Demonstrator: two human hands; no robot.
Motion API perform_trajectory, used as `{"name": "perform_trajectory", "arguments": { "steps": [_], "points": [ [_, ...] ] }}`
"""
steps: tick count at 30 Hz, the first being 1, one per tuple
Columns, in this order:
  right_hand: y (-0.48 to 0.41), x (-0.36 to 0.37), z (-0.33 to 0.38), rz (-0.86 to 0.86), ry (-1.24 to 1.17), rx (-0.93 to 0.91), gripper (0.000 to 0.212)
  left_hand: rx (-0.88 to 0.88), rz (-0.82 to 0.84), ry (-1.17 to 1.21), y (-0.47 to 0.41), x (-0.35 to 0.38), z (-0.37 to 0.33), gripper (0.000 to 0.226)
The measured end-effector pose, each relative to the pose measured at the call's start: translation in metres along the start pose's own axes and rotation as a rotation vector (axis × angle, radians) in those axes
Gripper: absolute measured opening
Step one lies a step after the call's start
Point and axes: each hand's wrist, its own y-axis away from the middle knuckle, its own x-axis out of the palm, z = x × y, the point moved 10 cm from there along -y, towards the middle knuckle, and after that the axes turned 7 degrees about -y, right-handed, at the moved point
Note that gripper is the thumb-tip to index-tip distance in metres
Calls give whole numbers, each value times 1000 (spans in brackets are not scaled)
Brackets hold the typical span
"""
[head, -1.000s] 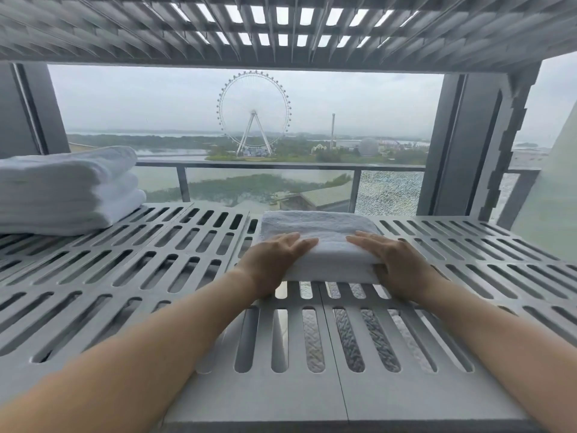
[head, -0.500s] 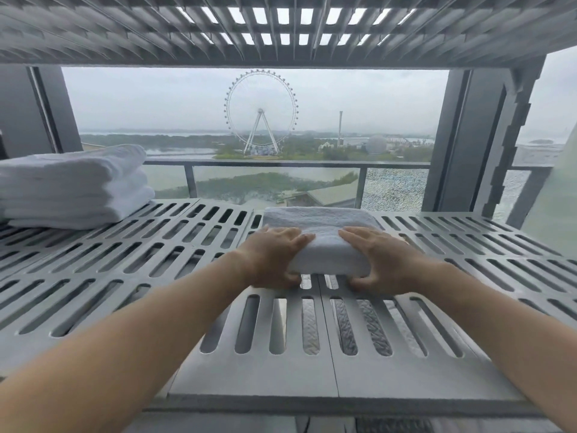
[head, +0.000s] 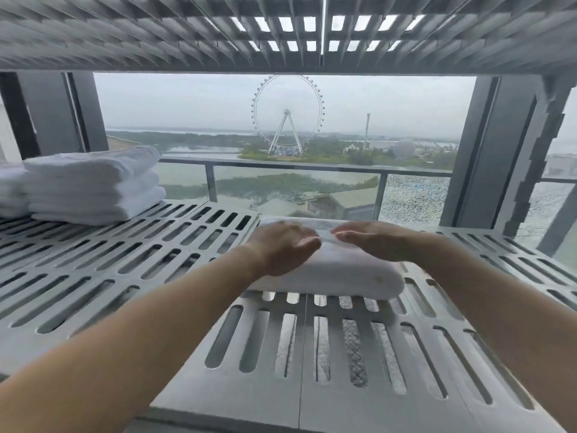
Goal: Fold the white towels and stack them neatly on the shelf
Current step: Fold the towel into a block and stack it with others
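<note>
A folded white towel (head: 343,276) lies on the grey slatted shelf (head: 125,270), near the middle. My left hand (head: 281,248) rests flat on its top left part, fingers straight and pointing right. My right hand (head: 377,240) lies flat on its top right part, fingers straight and pointing left. The fingertips of both hands almost meet over the towel's middle. A stack of folded white towels (head: 93,185) sits at the shelf's back left.
Another slatted shelf (head: 281,32) hangs close overhead. Grey uprights (head: 490,151) stand at the right and left behind the shelf. Beyond is a window with a balcony railing (head: 296,167).
Both hands have moved from the towel's near edge up onto its top, fingers now flat. The view has shifted closer.
</note>
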Motion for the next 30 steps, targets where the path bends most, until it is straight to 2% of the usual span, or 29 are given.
{"name": "perform_trajectory", "arguments": {
  "steps": [3,5,7,9,14,16,18,20,22,23,25,28,30],
  "points": [
    [-32,-3,-10,-110,26,-1,38,-48,61,163,-34,14,-11,46],
    [-47,12,-18,-80,118,-7,42,-104,172,217,-47,38,0,46],
    [-56,24,-31,-47,198,40,49,-203,277,70,-47,60,28,50],
    [-60,28,-40,-48,245,79,54,-284,302,-11,-45,70,52,56],
    [-60,27,-43,-43,198,66,54,-314,272,42,-44,72,51,61],
    [-57,21,-40,-114,143,33,51,-317,212,84,-41,65,49,59],
    [-44,4,-33,-286,-39,-51,38,-277,34,149,-35,42,40,48],
    [-24,-14,-23,-427,-121,-174,22,-129,-185,151,-21,14,20,29],
    [-3,-21,-13,-464,-72,-280,11,67,-246,90,-3,2,-3,25],
    [6,-20,-7,-436,-28,-316,13,140,-211,59,6,3,-9,30],
    [21,-7,5,-298,80,-339,29,197,-79,-21,23,14,-10,49],
    [34,16,14,-94,310,-289,62,164,54,-196,36,27,4,73],
    [37,26,22,-64,472,-257,67,87,118,-225,33,31,7,76]
  ]
}}
